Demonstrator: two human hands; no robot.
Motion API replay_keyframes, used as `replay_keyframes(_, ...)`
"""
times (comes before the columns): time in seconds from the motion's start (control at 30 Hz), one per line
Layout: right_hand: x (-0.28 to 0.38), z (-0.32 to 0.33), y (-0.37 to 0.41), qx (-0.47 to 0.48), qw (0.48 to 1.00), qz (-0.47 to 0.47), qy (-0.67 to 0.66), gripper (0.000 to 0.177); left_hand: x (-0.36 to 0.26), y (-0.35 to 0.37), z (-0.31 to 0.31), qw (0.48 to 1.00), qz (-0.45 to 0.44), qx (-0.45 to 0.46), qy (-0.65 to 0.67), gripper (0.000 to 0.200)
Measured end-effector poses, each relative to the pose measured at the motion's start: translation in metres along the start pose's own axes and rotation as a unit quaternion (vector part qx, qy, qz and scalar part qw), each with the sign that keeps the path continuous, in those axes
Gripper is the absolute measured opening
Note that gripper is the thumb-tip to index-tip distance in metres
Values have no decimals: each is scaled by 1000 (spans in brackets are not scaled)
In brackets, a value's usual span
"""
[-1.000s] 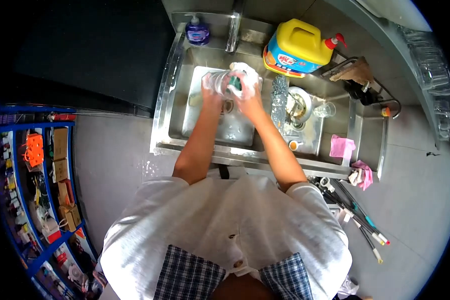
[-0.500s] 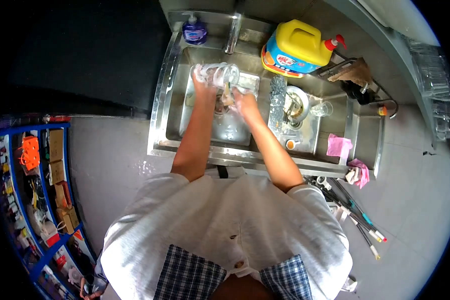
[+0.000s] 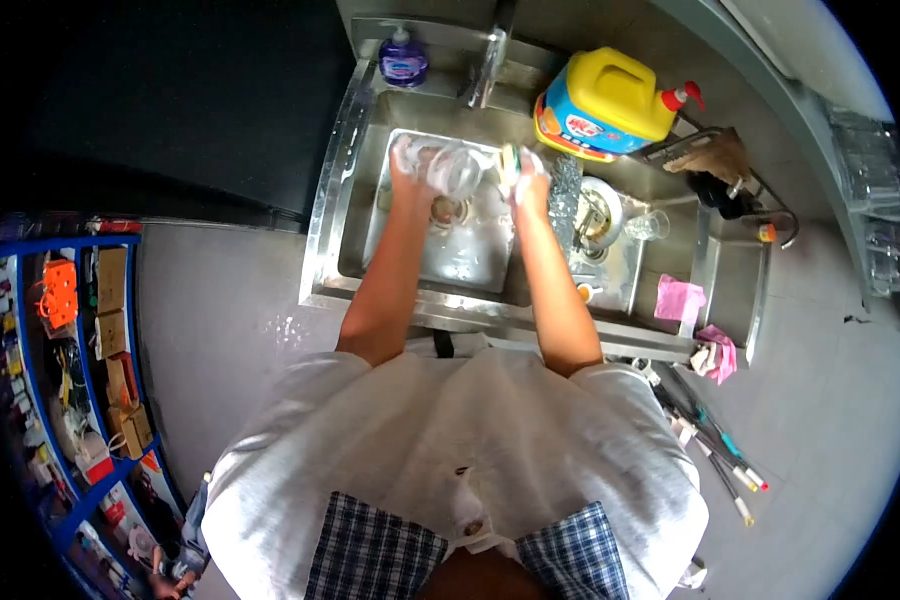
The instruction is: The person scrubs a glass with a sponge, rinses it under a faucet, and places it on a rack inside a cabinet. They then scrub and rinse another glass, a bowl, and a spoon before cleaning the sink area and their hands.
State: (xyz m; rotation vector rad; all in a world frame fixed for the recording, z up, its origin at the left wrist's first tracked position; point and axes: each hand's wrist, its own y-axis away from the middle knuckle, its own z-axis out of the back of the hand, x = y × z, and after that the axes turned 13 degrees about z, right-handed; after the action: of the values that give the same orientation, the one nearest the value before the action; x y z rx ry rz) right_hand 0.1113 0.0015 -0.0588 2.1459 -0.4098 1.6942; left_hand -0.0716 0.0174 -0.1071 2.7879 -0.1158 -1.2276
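Over the left basin of the steel sink [image 3: 342,215], my left hand [image 3: 408,162] is closed round a clear, soapy glass [image 3: 457,173], whose open end points right. Suds cover those fingers. My right hand [image 3: 533,183] grips a yellowish sponge [image 3: 510,163] with a green side, a short way right of the glass and apart from it; foam sits on its fingers too. Below both hands lies a wet metal tray [image 3: 460,262] in the basin, around the drain [image 3: 448,211]. The hands are slightly blurred.
Behind the basin stand a faucet [image 3: 488,70], a purple soap bottle [image 3: 403,62] and a yellow detergent jug [image 3: 610,100]. The right basin holds a white bowl [image 3: 613,205], another glass [image 3: 650,226] and a pink cloth [image 3: 679,297]. A blue-framed shelf [image 3: 90,370] is at left; a person crouches nearby.
My right hand and the sponge have drawn out of the glass's mouth and moved right. The glass has tipped more toward me in my left hand.
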Motion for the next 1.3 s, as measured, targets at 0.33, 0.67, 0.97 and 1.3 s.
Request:
replay_keyframes(0.33,-27,22,18,304,933,-102,163,52,25,24,17,939,238,-98,226,47)
replay_keyframes(0.67,20,2,35,275,848,-423,-159,57,-8,20,-4,830,-192,-78,-517,42)
replay_keyframes(0.97,27,-19,-5,423,851,-111,289,48,-2,27,4,917,324,-15,233,43)
replay_keyframes(1.3,-51,-82,-118,214,831,356,370,25,31,12,-4,899,307,-27,311,40)
